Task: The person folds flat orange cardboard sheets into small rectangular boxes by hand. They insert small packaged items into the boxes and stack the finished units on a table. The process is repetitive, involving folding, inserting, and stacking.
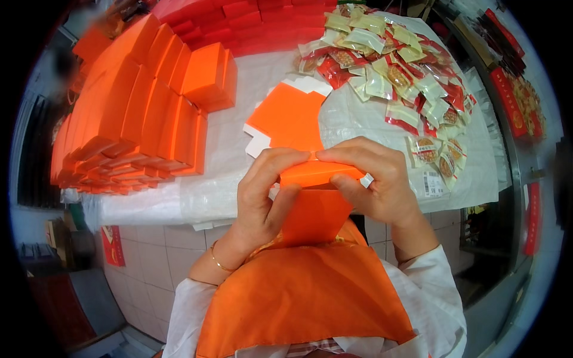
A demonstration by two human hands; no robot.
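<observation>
An orange cardboard box point(319, 173) is between my two hands, above the table's near edge, with one long panel hanging down toward my orange apron. My left hand point(262, 188) grips its left end, fingers along the top edge and thumb on the near side. At the right end my right hand point(373, 176) pinches it the same way, thumb on the near face. Bits of white inner flap show beside both hands. Just beyond them, a flat orange box blank point(289, 116) with white flaps lies on the table.
Stacked orange boxes point(131, 113) rise on the left of the white-covered table point(209, 200). Red boxes point(245, 27) line the back. A heap of small sealed food packets point(400, 71) covers the right back, with a few loose packets point(439, 156) nearer me.
</observation>
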